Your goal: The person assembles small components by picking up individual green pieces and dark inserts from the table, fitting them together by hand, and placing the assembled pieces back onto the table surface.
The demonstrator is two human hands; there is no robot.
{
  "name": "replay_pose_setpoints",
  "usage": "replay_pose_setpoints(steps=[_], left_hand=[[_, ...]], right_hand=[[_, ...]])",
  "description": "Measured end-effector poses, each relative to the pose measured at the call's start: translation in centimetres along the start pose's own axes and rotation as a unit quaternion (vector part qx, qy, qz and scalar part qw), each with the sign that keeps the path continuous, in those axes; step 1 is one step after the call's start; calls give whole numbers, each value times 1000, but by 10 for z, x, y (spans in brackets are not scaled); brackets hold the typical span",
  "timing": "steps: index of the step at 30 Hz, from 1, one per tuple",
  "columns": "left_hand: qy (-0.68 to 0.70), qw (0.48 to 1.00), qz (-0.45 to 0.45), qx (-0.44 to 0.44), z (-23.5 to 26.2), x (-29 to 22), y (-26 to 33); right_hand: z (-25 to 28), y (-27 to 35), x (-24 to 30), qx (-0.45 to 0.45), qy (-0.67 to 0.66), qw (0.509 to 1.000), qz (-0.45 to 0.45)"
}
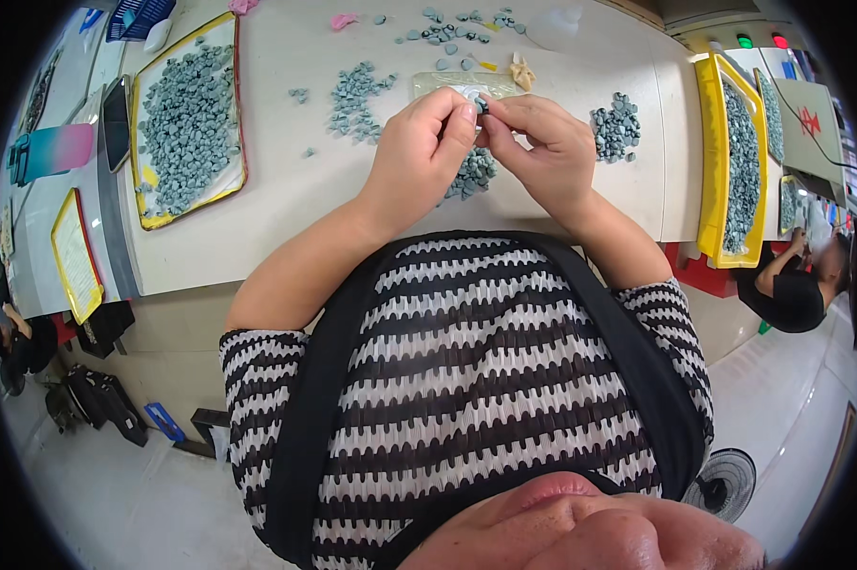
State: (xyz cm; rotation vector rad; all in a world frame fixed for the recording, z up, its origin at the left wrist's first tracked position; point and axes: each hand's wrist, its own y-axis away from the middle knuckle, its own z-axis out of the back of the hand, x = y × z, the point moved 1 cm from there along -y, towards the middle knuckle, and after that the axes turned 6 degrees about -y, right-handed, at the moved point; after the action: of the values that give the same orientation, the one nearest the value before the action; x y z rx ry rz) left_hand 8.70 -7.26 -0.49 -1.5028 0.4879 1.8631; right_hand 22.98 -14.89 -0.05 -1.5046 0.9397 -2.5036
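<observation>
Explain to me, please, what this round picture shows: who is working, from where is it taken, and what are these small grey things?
There is no machine here. A camera worn on a person's head looks down, so its wide lens bends the edges. The left hand and right hand together pinch one small grey-blue piece above a white table. Loose heaps of such pieces lie on it, and a yellow tray at the left is full of them. A co-worker sits at the right.

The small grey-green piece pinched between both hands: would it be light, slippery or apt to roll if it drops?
The grey-green piece looks light: the left hand and right hand need only fingertips. Probably fiddly, being tiny. Loose pieces lie scattered yet settled on the table, so rolling seems unlikely.
</observation>
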Motion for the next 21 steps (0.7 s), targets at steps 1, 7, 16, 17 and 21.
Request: replay_pose_setpoints(steps=[1, 7, 16, 17, 21], left_hand=[[0, 1000, 0, 1, -1, 1, 0], [-27, 999, -25, -15, -4, 1, 0], [-61, 995, -68, -30, -5, 1, 1], [-64, 996, -63, -30, -5, 1, 1], [-65, 995, -65, -29, -4, 2, 0]], right_hand=[[0, 0, 0, -2, -4, 1000, 0], [-4, 2, -3, -30, 65, 995, 67], [-8, 4, -4, -37, 103, 985, 132], [-8, 4, -4, -36, 103, 985, 133], [-9, 5, -3, -27, 111, 983, 141]])
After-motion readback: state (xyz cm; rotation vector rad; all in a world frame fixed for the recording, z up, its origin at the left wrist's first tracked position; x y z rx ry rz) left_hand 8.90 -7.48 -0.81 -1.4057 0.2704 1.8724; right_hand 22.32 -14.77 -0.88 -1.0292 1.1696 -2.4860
